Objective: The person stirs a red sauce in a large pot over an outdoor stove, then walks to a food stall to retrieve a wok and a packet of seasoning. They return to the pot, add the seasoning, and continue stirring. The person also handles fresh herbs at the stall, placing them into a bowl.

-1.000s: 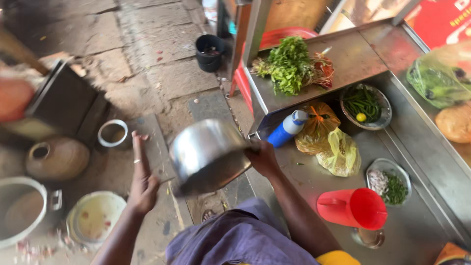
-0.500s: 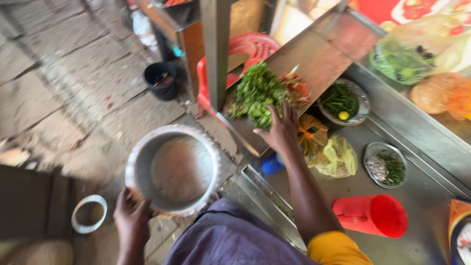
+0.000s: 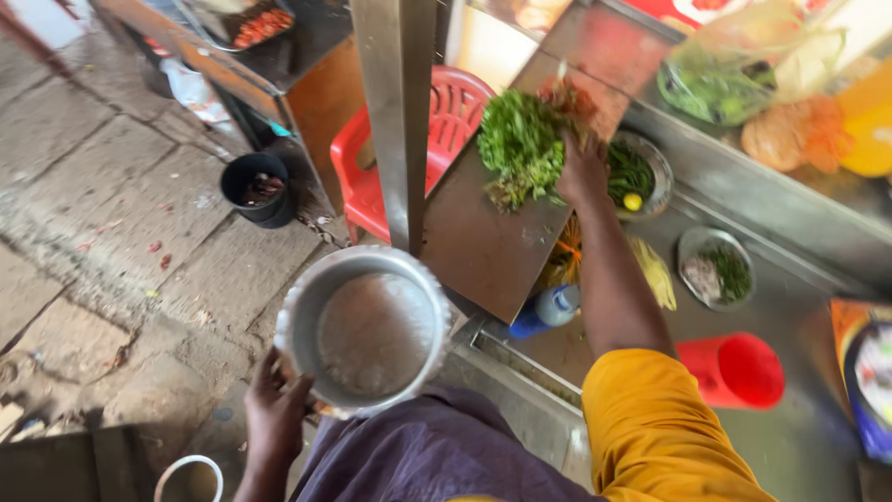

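Down at lower left, my left hand [image 3: 276, 416] is closed around the rim of a dented metal pot [image 3: 365, 327], fingers curled under its edge, pot mouth up and held out over the stone pavement [image 3: 111, 232]. Pot looks wet inside, nothing solid in it that I can make out. Behind it, a black bucket [image 3: 255, 189] sits on the pavement and a red plastic chair [image 3: 409, 153] stands just past a steel post [image 3: 400, 121]. Moving right, my right arm in a yellow sleeve [image 3: 650, 428] stretches over the steel counter [image 3: 799, 307]. My right hand [image 3: 583, 172] lies palm down, fingers partly spread, pressing on a heap of green herbs [image 3: 520, 144] on a tilted board [image 3: 492, 242]. Just beside that hand is a metal bowl of greens with a small yellow fruit [image 3: 634, 177]. Nearer me: blue bottle [image 3: 546, 309], small plate of chopped bits [image 3: 715, 270], red cup [image 3: 739, 370] on its side.
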Demonstrator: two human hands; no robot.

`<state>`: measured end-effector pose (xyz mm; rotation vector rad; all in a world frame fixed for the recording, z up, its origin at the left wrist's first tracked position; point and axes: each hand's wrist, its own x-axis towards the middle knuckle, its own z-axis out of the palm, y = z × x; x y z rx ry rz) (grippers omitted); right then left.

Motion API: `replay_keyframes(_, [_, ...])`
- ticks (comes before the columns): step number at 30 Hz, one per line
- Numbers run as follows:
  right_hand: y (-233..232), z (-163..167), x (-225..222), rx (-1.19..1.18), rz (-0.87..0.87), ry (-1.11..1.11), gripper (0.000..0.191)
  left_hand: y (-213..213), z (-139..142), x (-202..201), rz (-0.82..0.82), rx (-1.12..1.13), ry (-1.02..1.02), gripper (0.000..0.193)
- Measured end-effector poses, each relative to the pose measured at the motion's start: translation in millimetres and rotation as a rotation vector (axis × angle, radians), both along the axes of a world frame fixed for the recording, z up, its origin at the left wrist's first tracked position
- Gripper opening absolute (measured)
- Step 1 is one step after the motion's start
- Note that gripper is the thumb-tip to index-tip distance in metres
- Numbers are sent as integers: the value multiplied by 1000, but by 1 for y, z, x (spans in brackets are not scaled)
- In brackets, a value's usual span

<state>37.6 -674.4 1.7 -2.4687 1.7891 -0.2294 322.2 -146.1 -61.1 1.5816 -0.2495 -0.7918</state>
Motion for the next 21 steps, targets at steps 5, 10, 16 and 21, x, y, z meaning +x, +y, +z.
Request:
replay_keyframes(5, [24, -13, -1, 72, 87, -188, 100, -33, 18, 3, -270, 90, 73, 74])
replay_keyframes(10, [15, -23, -15, 134, -60, -108, 92, -48, 35, -3, -432, 84, 66, 77])
replay_keyframes(16, [4, -30, -33, 114, 116, -276, 84, -45, 35, -27, -429, 218, 5, 76])
replay_keyframes(21, [0, -37, -50, 315, 2, -442, 85, -10, 39, -85, -88, 123, 0, 76])
